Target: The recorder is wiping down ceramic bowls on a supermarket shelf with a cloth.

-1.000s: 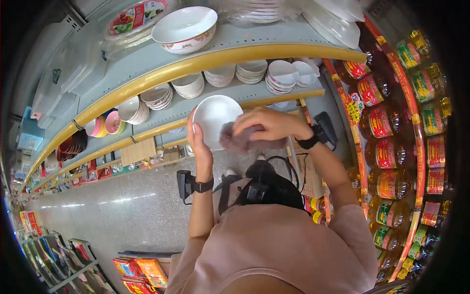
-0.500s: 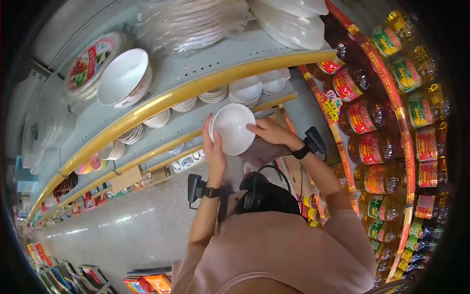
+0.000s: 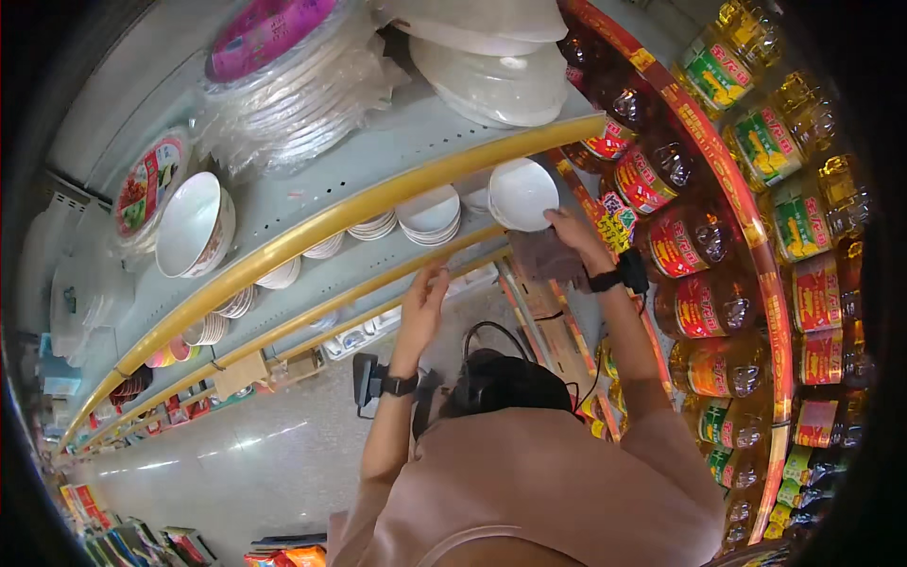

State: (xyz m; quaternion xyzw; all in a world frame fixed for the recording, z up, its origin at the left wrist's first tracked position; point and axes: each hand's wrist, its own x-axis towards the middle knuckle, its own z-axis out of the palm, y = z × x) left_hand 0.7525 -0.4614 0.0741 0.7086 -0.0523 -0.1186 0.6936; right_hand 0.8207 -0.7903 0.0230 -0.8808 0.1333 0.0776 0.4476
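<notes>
While the right hand (image 3: 578, 238) gripped the rim of a white bowl (image 3: 523, 195) between thumb and fingers, a dark, greyish cloth (image 3: 543, 260) hung just below that same grip. The bowl lay up and to the left of the holding fingers, tilted so that its plain inside showed, near the end of the lower shelf (image 3: 364, 260); whether its base touched the shelf could not be told. Away to the left of the grip, the left hand (image 3: 424, 302) was raised with its fingers loosely bent and parted, its hold slack and apart from the bowl.

Left of the held bowl stood a stack of white bowls (image 3: 430, 222), beneath the yellow edging (image 3: 378, 200) of the upper shelf. Just right of the grip was a yellow starburst sign (image 3: 616, 225) with bold coloured writing. Beyond it ran rows of oil bottles, the nearer ones wearing red labels (image 3: 675, 241) with large pale characters, those farther up and right wearing green and yellow labels (image 3: 767, 149) with a corn picture. Well up and left of the grip, plastic-wrapped plates (image 3: 302, 104) bore a round purple label (image 3: 269, 38), and beside them sat a patterned bowl (image 3: 196, 227).
</notes>
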